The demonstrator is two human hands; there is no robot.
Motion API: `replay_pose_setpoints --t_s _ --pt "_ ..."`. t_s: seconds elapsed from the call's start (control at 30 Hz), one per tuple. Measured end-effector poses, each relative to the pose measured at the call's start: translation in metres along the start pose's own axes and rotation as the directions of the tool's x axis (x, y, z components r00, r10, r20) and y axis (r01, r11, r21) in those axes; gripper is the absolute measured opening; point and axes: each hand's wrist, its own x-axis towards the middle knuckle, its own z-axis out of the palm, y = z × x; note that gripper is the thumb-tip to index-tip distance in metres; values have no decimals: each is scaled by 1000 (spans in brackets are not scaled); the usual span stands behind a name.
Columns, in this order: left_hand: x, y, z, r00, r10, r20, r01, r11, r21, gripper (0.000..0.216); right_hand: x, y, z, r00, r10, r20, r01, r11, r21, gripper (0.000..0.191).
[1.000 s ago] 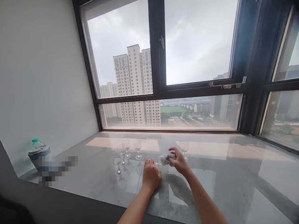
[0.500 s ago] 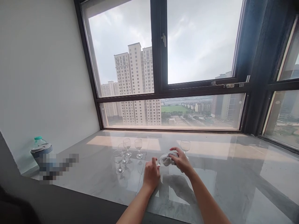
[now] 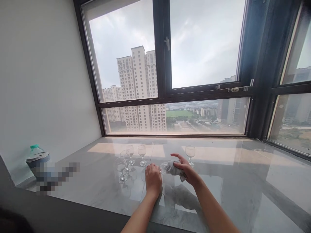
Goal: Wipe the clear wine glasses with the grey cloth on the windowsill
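My left hand (image 3: 153, 178) is closed round the stem end of a small wine glass (image 3: 162, 168) held sideways above the marble sill (image 3: 233, 181). My right hand (image 3: 185, 169) presses a grey cloth (image 3: 171, 167) around the bowl of that glass. Several clear wine glasses stand upright to the left, the nearest one (image 3: 120, 168) in front and another (image 3: 142, 154) behind. A single wine glass (image 3: 190, 154) stands upright just beyond my right hand.
A plastic bottle with a green cap (image 3: 36, 152) stands at the far left against the white wall. Large dark-framed windows (image 3: 163, 97) close off the back of the sill and its right side. A dark ledge (image 3: 60, 210) runs along the near edge.
Both hands have shifted slightly left with the glass and cloth. The right hand has turned over the cloth on the bowl. The standing glasses have not moved.
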Motion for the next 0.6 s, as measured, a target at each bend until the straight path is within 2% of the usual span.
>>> replay_pose_setpoints --t_s 0.1,0.17,0.23,0.3,0.37,0.4,0.43,0.47,0.53,0.6 --pt "-2 3 -5 999 -12 -34 14 998 65 18 3 0 -2 987 -73 -141 77 997 22 64" --pt "-4 3 -5 1000 -17 -9 18 996 93 17 5 -1 -4 946 -141 -291 149 989 4 63" --pt "-4 3 -4 1000 -15 17 13 995 102 18 7 0 -8 870 -210 -447 208 977 -56 61" --pt "-3 2 -1 999 -4 36 0 995 96 20 9 2 -11 766 -289 -575 237 957 -166 58" --pt "-1 1 1 998 -2 62 -3 997 73 22 12 7 -14 673 -370 -640 200 925 -324 54" --pt "-1 0 2 997 -1 77 -3 998 56 22 14 11 -15 650 -403 -644 147 898 -414 52" --pt "0 0 2 996 0 91 -3 999 35 23 15 16 -17 647 -428 -631 83 862 -500 51" --pt "0 0 3 995 0 103 -1 1000 13 23 17 21 -17 665 -440 -603 18 817 -576 49" --pt "-1 1 2 992 9 123 -4 999 -35 24 20 31 -18 738 -426 -523 -66 726 -685 47" --pt "-2 2 0 990 37 139 -23 994 -103 24 22 41 -17 831 -363 -422 -64 690 -721 48"
